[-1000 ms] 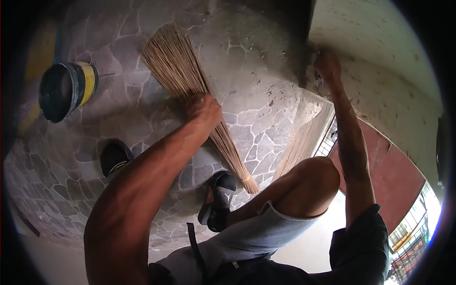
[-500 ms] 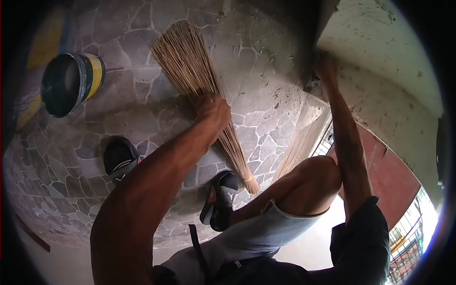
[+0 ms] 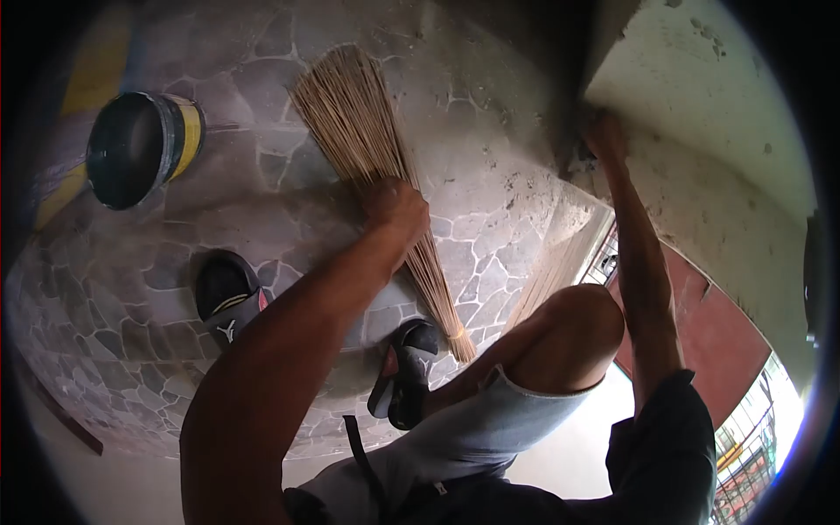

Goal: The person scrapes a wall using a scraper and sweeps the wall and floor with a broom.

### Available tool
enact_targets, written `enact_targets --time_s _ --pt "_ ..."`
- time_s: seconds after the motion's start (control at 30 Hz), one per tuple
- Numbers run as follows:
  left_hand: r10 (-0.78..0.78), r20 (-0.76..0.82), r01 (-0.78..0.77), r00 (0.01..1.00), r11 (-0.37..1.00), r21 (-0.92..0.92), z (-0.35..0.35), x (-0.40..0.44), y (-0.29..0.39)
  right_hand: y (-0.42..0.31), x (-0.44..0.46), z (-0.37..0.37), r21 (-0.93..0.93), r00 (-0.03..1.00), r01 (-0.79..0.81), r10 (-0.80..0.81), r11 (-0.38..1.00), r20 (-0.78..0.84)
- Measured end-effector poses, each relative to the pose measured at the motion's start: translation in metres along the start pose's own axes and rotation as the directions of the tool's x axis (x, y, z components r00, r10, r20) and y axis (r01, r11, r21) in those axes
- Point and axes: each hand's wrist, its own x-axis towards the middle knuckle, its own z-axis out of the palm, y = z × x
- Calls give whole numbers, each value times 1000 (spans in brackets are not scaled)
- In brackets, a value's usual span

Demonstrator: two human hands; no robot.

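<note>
Your left hand [image 3: 397,213] is clenched round the stick broom [image 3: 350,109], about midway along it, back of the hand up. Broom runs slantwise: fanned tips toward 11 o'clock, narrow end toward 5 o'clock, yellow tie [image 3: 455,333] near that end. Stone-patterned floor [image 3: 105,319] behind it; can't tell if the whole broom lies flat on it. Your right hand [image 3: 605,140] is out at 2 o'clock, arm stretched, down in the dark corner by the foot of the pale wall [image 3: 731,105]. Its fingers look curled, but it's too dark there to tell whether it grasps anything. Well apart from the broom. Dirt specks on the floor between the broom and that corner. Dark bucket [image 3: 168,150] with a yellow label at 10 o'clock, mouth turned toward you, well apart from both hands. Your left black slide [image 3: 226,282] is at 9 o'clock, partly behind your left forearm; your right black slide [image 3: 404,372] is at 6 o'clock, just beside the broom's narrow end. Your bent knee [image 3: 584,328], at 4 o'clock, is near your right forearm. Grey shorts [image 3: 451,437] below it, reddish-brown panel [image 3: 700,328] past your right forearm between 3 and 4 o'clock, window grille [image 3: 744,459] at 4 o'clock.
</note>
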Motion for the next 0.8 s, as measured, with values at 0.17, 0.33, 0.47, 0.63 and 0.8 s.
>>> enact_targets --time_s 0.17,0.33,0.47,0.63,0.8 --pt "47 -104 -48 993 999 -5 11 10 9 35 -15 19 -28 994 107 -108 994 -12" --pt "-7 -102 10 995 1000 26 11 7 6 6 -15 14 114 996 59 -51 992 -77" --pt "53 -90 -52 995 999 8 3 0 3 4 -3 20 -17 998 -17 19 1000 67" --pt "49 -140 -60 989 995 -74 9 8 3 17 -10 28 90 997 76 -78 993 15" --pt "1 -191 -18 982 996 -91 20 13 -1 13 -24 28 -90 988 103 -92 991 122"
